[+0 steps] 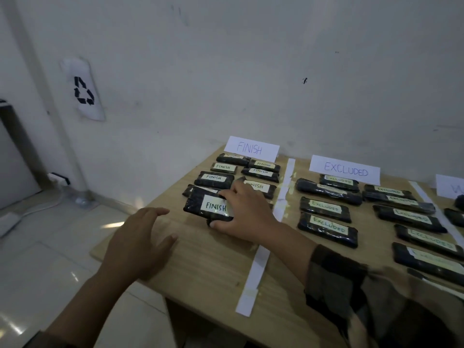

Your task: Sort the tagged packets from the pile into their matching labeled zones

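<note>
Right arm: sleeve [334,275] to the wrist, forearm reaching from lower right across the paper strip [258,270] that divides the table [208,267] into zones. The right hand [241,212] is palm down over the right end of a dark packet [206,207] tagged FINISH.

Right fingers: grasping the packet. The thumb is hooked on its near edge and the other fingers are curled over its far edge. The tag is partly covered on its right side.

Packet position: left zone, nearest of the group to the person, left of the strip. Its far edge overlaps another dark packet behind it. Cannot tell whether it lies flat on the table or is slightly raised.

Left arm: bare forearm entering from lower left. The left hand [136,243] is palm down above the table's left edge, well apart from the held packet.

Left fingers: released, extended and slightly spread, thumb out to the right, holding nothing. Cannot tell whether the fingertips contact the wood.

Zones: FINISH sign [251,148] stands against the wall at the back of the left zone, with other FINISH packets [214,179] laid in rows before it. EXCLUDED sign [345,170] is right of the strip, with EXCLUDED packets [325,209] in rows below it
</note>
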### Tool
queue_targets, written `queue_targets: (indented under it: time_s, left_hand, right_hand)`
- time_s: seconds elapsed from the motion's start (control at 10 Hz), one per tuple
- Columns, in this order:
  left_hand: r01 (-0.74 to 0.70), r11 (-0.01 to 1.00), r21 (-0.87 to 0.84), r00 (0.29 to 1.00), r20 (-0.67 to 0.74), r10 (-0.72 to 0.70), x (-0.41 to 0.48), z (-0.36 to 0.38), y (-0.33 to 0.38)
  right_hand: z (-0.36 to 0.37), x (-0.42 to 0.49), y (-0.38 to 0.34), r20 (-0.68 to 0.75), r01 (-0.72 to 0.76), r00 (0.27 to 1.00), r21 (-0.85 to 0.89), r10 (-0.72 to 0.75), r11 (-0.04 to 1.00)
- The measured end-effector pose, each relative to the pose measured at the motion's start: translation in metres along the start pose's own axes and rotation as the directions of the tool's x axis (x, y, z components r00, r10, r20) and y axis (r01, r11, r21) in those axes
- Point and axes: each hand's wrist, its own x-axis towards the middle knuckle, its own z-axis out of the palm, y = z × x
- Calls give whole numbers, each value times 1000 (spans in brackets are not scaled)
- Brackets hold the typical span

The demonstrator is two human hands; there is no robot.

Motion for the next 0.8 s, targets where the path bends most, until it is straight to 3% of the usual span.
queue_targets:
  time_s: [0.3, 0.8]
  left_hand:
    - [-2, 989, 149, 997, 80, -10, 3, 3, -22]
    - [-78, 993, 94, 996, 43, 74, 13, 12, -10]
  right_hand:
    - [32, 52, -37, 107, -23, 994, -60, 29, 998]
    - [43, 64, -38, 162, -76, 983, -69, 86, 995]
